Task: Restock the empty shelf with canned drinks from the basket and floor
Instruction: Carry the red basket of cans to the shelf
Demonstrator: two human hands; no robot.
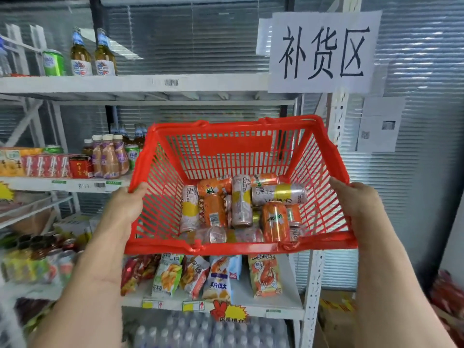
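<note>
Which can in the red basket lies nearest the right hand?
The pale pink and yellow can lying crosswise at the far right of the red plastic basket. Its end points toward the right hand; the other cans sit further left.

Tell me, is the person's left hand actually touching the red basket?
Touching. The head view shows the left hand gripping the red basket at its left rim, fingers curled around the edge; the right hand holds the opposite rim.

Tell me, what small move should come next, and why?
Probably set the red basket down on the bare shelf stretch behind it. The left hand and right hand both grip its sides, so neither can lift out the cans.
</note>
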